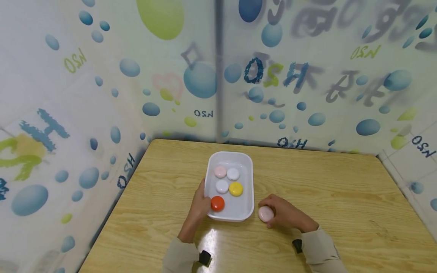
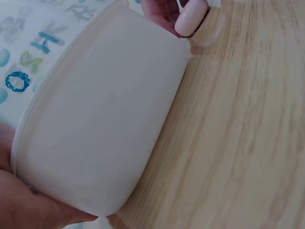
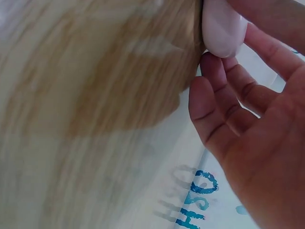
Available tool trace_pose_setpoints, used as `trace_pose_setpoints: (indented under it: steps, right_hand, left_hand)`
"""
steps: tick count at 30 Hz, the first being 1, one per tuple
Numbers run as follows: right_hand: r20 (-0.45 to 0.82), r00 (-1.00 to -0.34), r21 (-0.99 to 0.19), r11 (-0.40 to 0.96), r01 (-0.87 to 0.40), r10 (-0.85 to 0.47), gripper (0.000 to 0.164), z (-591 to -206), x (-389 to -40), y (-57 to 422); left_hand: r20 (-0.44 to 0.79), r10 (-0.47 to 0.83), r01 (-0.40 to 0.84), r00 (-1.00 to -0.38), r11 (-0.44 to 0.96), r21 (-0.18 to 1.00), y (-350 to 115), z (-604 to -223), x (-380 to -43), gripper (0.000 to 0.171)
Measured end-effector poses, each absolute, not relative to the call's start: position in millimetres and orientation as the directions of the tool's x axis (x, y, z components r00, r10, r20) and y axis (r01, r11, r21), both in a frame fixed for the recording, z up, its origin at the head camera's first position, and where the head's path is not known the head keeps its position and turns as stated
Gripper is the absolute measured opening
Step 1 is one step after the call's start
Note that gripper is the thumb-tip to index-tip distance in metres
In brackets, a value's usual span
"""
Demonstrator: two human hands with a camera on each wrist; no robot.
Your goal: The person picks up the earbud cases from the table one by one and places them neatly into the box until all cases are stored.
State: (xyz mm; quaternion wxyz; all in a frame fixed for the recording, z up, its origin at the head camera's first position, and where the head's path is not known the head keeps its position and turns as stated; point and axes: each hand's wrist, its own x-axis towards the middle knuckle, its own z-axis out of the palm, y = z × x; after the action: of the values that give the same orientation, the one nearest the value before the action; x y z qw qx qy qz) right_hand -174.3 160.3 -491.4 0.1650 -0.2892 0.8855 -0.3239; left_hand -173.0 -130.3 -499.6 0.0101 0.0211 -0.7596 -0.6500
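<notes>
A white plastic tray (image 1: 246, 204) lies on the table, and my left hand (image 1: 199, 203) grips its left wall, thumb over the rim. Inside sit a pale pink disc (image 1: 220, 171), two white discs (image 1: 233, 174), a yellow disc (image 1: 236, 189) and a red disc (image 1: 217, 203), all rounded and glossy. To the right of the tray, my right hand (image 1: 285, 213) pinches another pale pink disc (image 1: 266, 214) between thumb and fingers, close over the wood. The right wrist view shows this pink disc (image 3: 223, 28) tilted on edge. In the left wrist view, the tray's outer side (image 2: 105, 105) fills the middle.
The wood-grain table (image 1: 324, 182) stretches out on both sides of the tray. Behind it and to the left and right hang pale wall sheets (image 1: 300, 98) printed with blue and green bubbles and letters. Dark straps (image 1: 205, 258) show near both sleeves.
</notes>
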Motion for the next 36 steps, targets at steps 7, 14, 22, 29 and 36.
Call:
trace_pose_setpoints:
  steps: [7, 14, 22, 29, 36]
  right_hand:
    - [-0.103, -0.788, -0.658, 0.636, -0.404, -0.607, 0.051, -491.3, -175.8, 160.6]
    - [-0.066, -0.825, -0.713, 0.604, -0.355, -0.562, 0.054, -477.4, -181.1, 162.4]
    - [0.054, -0.856, -0.734, 0.560, -0.384, -0.515, 0.052, -455.8, -192.4, 155.5]
    - [0.057, -0.850, -0.762, 0.528, -0.376, -0.523, 0.052, -442.0, -202.9, 130.6]
    - [0.033, -0.793, -0.784, 0.477, -0.398, -0.608, 0.050, -444.1, -209.7, 99.1]
  left_hand:
    - [-0.022, -0.030, -0.026, -0.999, 0.123, 0.992, -129.0, -480.7, -166.4, 0.077]
    - [0.016, -0.020, 0.013, -1.000, 0.124, 0.992, -130.2, -487.6, -168.4, 0.077]
    - [-0.006, -0.030, -0.010, -1.000, 0.149, 0.989, -129.4, -485.9, -167.1, 0.076]
    - [0.010, -0.033, 0.005, -0.999, 0.148, 0.989, -131.5, -496.5, -171.9, 0.076]
    - [0.017, -0.053, 0.008, -0.998, 0.178, 0.984, -130.4, -499.0, -171.4, 0.076]
